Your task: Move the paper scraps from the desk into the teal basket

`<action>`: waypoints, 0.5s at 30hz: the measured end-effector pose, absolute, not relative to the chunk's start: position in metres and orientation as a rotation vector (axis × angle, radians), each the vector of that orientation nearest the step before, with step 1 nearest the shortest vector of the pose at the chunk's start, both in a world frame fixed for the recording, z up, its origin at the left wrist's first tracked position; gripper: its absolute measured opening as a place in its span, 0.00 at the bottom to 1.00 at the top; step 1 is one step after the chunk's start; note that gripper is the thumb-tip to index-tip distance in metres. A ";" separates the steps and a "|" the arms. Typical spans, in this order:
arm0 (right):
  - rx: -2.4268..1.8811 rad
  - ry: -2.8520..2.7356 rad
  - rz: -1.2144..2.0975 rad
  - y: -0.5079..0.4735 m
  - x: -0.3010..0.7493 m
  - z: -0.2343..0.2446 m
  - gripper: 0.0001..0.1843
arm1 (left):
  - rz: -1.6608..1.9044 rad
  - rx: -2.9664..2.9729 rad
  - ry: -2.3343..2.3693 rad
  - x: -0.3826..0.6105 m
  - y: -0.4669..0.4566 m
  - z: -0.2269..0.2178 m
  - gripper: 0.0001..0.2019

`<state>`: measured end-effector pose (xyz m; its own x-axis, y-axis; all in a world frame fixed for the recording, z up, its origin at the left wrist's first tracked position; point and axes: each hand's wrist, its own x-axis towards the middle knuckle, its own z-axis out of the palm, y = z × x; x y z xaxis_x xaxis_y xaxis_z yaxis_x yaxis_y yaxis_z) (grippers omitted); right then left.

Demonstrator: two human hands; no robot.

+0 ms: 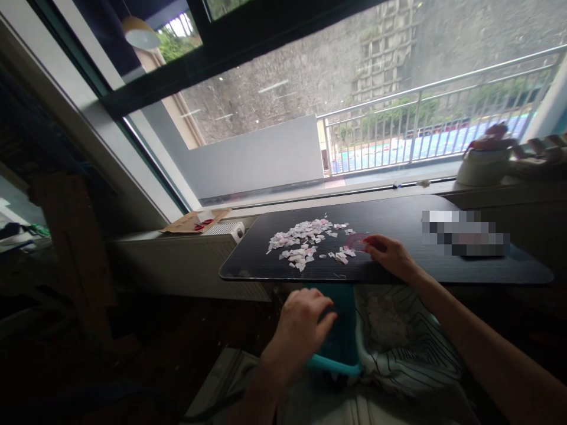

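Note:
My right hand (390, 255) is over the black tabletop (390, 212), its fingertips closed on a see-through pink plastic piece with a curved edge (354, 241). The piece rests at the right side of many small white paper scraps (305, 233), which lie loosely heaped on the table. Some scraps sit right beside the pink piece. Below the table's front edge, my left hand (305, 316) hangs over a teal bin (339, 369), with fingers loosely bent, thumb apart and nothing visible in it.
Right of the teal bin is a container lined with striped cloth (425, 342), with pale scraps inside. A pixelated patch covers something on the table's right. Brown cardboard with red-handled scissors (201, 224) lies by the radiator (225, 230). A white pot (485, 165) stands on the windowsill.

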<state>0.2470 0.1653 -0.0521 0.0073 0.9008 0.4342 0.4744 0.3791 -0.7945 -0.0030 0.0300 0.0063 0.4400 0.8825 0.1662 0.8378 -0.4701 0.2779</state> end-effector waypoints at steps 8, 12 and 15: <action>-1.312 -1.451 0.560 0.163 0.246 -0.044 0.14 | 0.363 2.733 1.459 0.037 0.150 0.009 0.09; -1.319 -1.403 0.591 0.162 0.245 -0.043 0.13 | 0.243 2.728 1.462 0.035 0.174 0.011 0.09; -1.316 -1.387 0.616 0.162 0.245 -0.043 0.14 | 0.206 2.668 1.516 0.025 0.181 0.017 0.08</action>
<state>0.2454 0.1623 -0.0434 0.1877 0.9218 0.3392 0.3667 0.2546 -0.8948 0.0248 0.1811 0.0167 0.5054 0.8588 0.0837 0.8500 -0.5122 0.1234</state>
